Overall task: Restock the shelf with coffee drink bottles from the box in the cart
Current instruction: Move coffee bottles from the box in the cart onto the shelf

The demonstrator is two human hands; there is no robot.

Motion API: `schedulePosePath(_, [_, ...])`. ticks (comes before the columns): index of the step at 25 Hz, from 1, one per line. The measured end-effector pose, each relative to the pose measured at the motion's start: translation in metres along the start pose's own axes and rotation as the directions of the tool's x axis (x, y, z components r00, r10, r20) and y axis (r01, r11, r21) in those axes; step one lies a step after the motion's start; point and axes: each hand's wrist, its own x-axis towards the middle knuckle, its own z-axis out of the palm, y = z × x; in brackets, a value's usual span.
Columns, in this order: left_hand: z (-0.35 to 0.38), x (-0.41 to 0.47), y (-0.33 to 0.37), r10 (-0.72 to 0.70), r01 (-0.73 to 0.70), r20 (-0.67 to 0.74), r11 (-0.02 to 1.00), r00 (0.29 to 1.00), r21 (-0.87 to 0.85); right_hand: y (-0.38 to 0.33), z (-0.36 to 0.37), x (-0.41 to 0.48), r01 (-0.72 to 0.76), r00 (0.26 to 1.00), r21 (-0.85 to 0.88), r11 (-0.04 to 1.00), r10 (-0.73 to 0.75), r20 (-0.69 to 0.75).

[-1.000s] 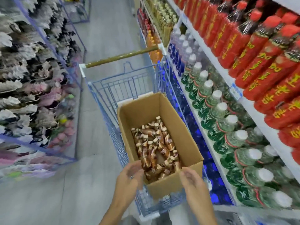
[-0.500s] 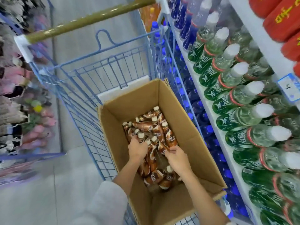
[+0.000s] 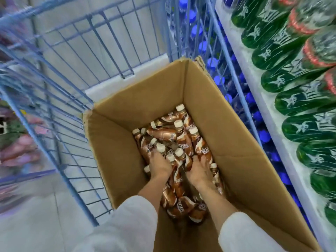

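The left hand (image 3: 160, 165) is deep down in the tall brown cardboard box (image 3: 227, 124), with its back facing up. Its fingers dip in among the small brown coffee drink bottles with cream caps (image 3: 163, 133), so I cannot tell if it holds one or just lies on them. One cream cap pokes up just past its knuckles, and another sits at its left side. The right hand (image 3: 198, 170) is just beside it, also down on the bottles, with one bottle between the two hands. Its fingers go down out of sight too, so I cannot tell if it has a grip on anything. The coffee bottles lie in a jumbled heap at the bottom of the box, some flat and some tipped, under and around both hands. Both arms wear white sleeves (image 3: 131, 224) that stop short of the wrists. The box stands open inside the blue wire cart (image 3: 72, 57), close to the cart's right side. Just to the right of the cart is a long white shelf (image 3: 240, 57). On it are rows of big green bottles (image 3: 300, 102) wrapped in clear plastic. Lower down, seen through the cart's wires, are bottles with bright blue caps (image 3: 212, 62). The grey floor (image 3: 27, 224) shows on the left, and things there are a blur.
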Motion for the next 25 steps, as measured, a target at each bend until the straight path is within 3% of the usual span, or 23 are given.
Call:
schedulePosePath(2, [0.002, -0.003, -0.005, 0.049, -0.049, -0.016, 0.999, 0.999, 0.023, 0.0, 0.009, 0.0, 0.043, 0.992, -0.15, 0.988, -0.06, -0.114])
schedulePosePath(5, [0.0, -0.016, -0.009, 0.126, -0.127, -0.036, 0.992, 0.991, -0.002, 0.001, 0.011, -0.007, 0.093, 0.979, -0.118, 0.989, -0.112, -0.172])
schedulePosePath(11, [-0.03, -0.076, 0.001, 0.282, -0.293, -0.089, 0.941, 0.955, -0.169, -0.004, -0.035, -0.071, 0.098, 0.979, 0.322, 0.942, -0.033, -0.201])
schedulePosePath(14, [-0.068, -0.125, 0.009, 0.449, -0.453, -0.085, 0.845, 0.89, -0.284, -0.002, -0.078, -0.131, 0.128, 0.985, 0.474, 0.871, -0.054, -0.166])
schedulePosePath(17, [-0.115, -0.169, 0.012, 0.565, -0.529, -0.045, 0.739, 0.824, -0.417, 0.004, -0.116, -0.204, 0.221, 0.962, 0.577, 0.786, -0.077, -0.263])
schedulePosePath(20, [-0.162, -0.212, 0.016, 0.642, -0.486, 0.099, 0.663, 0.76, -0.569, 0.018, -0.14, -0.279, 0.272, 0.952, 0.761, 0.588, -0.049, -0.303])
schedulePosePath(23, [-0.194, -0.27, 0.025, 0.735, -0.481, 0.201, 0.599, 0.647, -0.64, 0.034, -0.144, -0.336, 0.241, 0.969, 0.945, 0.221, -0.105, -0.223])
schedulePosePath(25, [-0.195, -0.311, 0.03, 0.768, -0.428, 0.243, 0.556, 0.593, -0.713, 0.046, -0.139, -0.371, 0.209, 0.971, 0.977, -0.032, -0.116, -0.211])
